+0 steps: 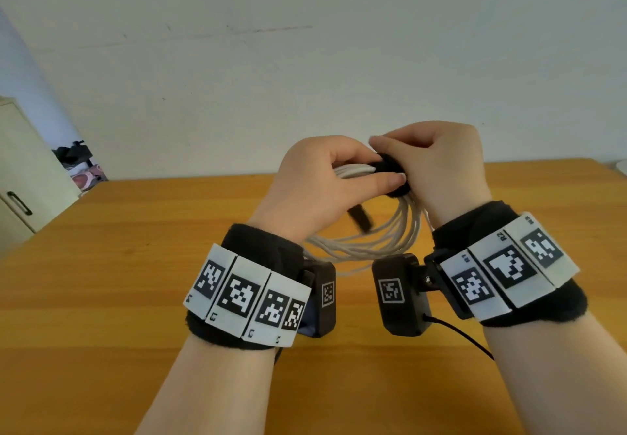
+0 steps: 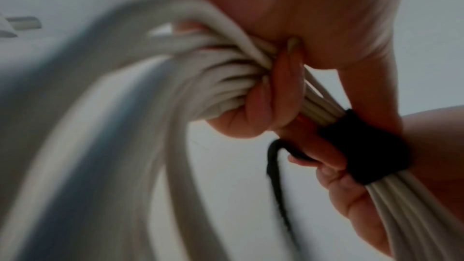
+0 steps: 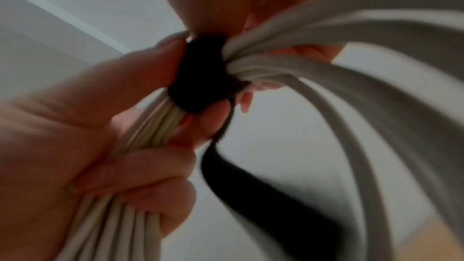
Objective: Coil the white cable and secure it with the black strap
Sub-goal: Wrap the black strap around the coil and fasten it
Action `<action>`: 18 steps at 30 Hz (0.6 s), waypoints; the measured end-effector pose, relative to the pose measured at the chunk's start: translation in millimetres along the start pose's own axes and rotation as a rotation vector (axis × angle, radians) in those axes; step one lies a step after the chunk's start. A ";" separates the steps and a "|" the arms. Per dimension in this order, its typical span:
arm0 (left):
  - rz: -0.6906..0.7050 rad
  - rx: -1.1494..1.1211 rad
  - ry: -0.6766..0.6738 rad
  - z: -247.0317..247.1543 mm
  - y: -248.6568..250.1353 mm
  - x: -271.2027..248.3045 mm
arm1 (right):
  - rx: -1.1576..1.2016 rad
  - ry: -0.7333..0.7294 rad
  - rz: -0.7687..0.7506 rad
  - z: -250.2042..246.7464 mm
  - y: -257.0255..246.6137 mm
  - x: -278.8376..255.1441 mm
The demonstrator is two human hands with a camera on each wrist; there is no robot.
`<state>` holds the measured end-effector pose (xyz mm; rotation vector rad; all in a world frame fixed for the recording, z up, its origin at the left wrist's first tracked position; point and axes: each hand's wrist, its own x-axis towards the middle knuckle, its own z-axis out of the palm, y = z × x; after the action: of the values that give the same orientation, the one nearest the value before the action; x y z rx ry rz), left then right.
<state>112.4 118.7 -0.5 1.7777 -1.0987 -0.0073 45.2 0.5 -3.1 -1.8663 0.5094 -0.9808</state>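
The white cable (image 1: 380, 237) is wound into a coil of several loops and is held in the air above the wooden table (image 1: 135, 282). A black strap (image 1: 390, 166) is wrapped round the bunched strands, and its loose tail (image 1: 360, 218) hangs down. My left hand (image 1: 325, 183) grips the bundle (image 2: 236, 78) just left of the strap (image 2: 369, 146). My right hand (image 1: 437, 170) grips the strands (image 3: 120, 215) on the other side, with thumb and a fingertip pinching the strap wrap (image 3: 200, 74). The strap tail (image 3: 263, 195) trails loose below the fingers.
A pale cabinet (image 1: 20, 170) with a dark handle stands at the far left, with shoes and dark items (image 1: 81, 166) on the floor behind it. A plain wall runs behind the table. A thin black wire (image 1: 464, 336) leads off my right wrist camera.
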 end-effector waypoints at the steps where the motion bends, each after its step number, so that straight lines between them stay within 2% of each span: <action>1: 0.011 0.001 0.018 0.6 0.5 0.4 | 0.014 0.009 0.000 -1.1 -0.9 0.5; 5: 0.019 -0.026 0.126 1.5 -1.1 2.9 | 0.070 0.067 -0.072 -2.3 -5.6 1.1; 9: -0.021 -0.066 0.216 -4.7 -4.7 3.9 | 0.102 -0.080 -0.137 3.4 -10.6 -4.4; 11: -0.024 -0.054 0.245 -6.3 -5.4 4.2 | 0.123 -0.138 -0.131 5.6 -10.9 -5.5; 14: -0.020 -0.001 0.274 -4.2 -5.9 4.5 | 0.156 -0.138 -0.084 4.9 -10.7 -4.4; 18: 0.022 0.005 0.210 -4.0 -6.1 3.3 | 0.158 -0.142 -0.008 -1.4 -13.3 -3.7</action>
<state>120.2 119.9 -1.5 1.7272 -0.9664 0.1917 41.1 8.7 7.4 -1.7812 0.3301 -0.8615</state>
